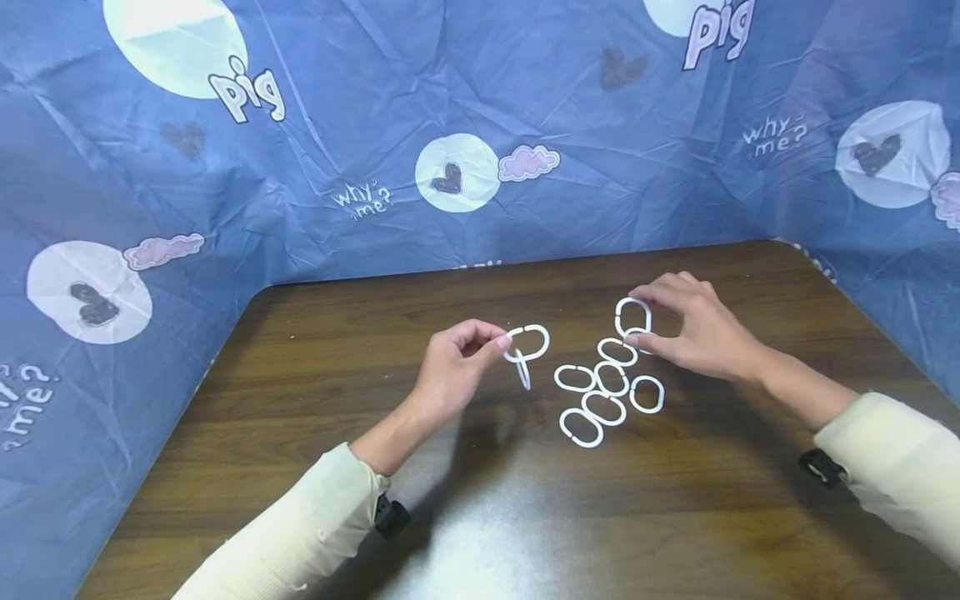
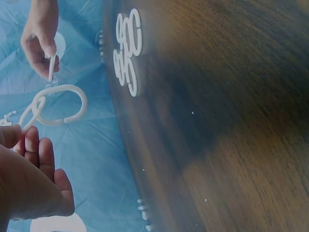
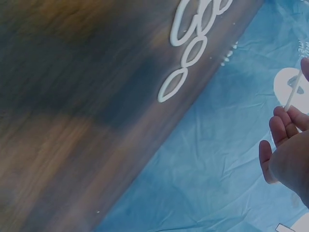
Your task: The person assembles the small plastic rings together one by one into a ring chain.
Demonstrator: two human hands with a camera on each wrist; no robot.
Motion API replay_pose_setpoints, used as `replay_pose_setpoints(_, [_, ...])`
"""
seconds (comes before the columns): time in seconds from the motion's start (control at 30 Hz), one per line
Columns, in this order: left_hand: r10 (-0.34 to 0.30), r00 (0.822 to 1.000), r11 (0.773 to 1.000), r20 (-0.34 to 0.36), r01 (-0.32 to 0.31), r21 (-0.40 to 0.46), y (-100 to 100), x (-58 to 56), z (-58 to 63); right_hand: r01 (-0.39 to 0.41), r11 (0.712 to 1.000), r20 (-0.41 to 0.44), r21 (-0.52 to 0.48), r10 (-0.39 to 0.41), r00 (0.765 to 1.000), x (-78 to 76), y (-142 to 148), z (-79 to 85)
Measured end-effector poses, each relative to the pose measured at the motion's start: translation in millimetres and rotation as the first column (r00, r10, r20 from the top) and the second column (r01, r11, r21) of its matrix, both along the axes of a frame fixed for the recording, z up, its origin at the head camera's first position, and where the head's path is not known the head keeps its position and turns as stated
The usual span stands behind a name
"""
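My left hand [image 1: 453, 367] is raised over the table, pinching a white, C-shaped plastic link [image 2: 29, 113] between thumb and forefinger. A second white link [image 2: 86, 101] is hooked through it, so the two form a short chain. To the right, my right hand [image 1: 701, 329] pinches a single white link [image 1: 618, 317] between thumb and fingers; the right wrist view catches this link edge-on. Both held links have a small gap in their oval. Below and between the hands, several loose white links [image 1: 561, 427] lie close together on the tabletop, some appearing to overlap.
The dark wooden table [image 1: 315, 467] has rounded far corners. A blue printed cloth [image 1: 337, 125] hangs behind and on both sides, close to the table's edges. One link [image 1: 663, 395] lies slightly to the right of the group. Dark straps [image 1: 392, 517] sit at the sleeves.
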State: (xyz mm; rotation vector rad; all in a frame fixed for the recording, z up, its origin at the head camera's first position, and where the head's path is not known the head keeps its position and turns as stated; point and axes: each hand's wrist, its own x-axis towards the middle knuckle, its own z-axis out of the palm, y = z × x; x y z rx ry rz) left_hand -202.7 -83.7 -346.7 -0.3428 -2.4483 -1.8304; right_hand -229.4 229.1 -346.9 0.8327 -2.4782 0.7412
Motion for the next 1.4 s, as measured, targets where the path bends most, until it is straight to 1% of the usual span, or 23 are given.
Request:
replay_pose_setpoints(0.27, [-0.004,1.000,1.000,0.010,0.004,0.014,3,-0.2,-0.7,-0.041,0.999,0.002,-0.015,0.041,0.999,-0.8,-15,6.2])
replay_pose_setpoints(0.63, [-0.006,1.000,1.000,0.000,0.006,-0.008,4,0.1,-2.8,-0.100,0.995,-0.004,-0.027,0.100,0.995,1.8,-35,12.7])
replay_pose_setpoints(0.93, [-0.006,1.000,1.000,-0.004,0.006,-0.004,4,1.1,-1.7,-0.113,0.993,-0.002,-0.030,0.113,0.994,2.6,-43,15.3])
replay_pose_setpoints(1.1, [-0.006,1.000,1.000,-0.003,0.006,-0.007,5,2.1,-0.6,-0.139,0.989,-0.010,-0.043,0.139,0.990,2.0,-49,17.0])
replay_pose_setpoints(1.4, [-0.014,1.000,1.000,-0.012,0.014,-0.007,6,1.5,-2.4,-0.197,0.980,-0.018,-0.039,0.197,0.980,4.2,-65,20.5])
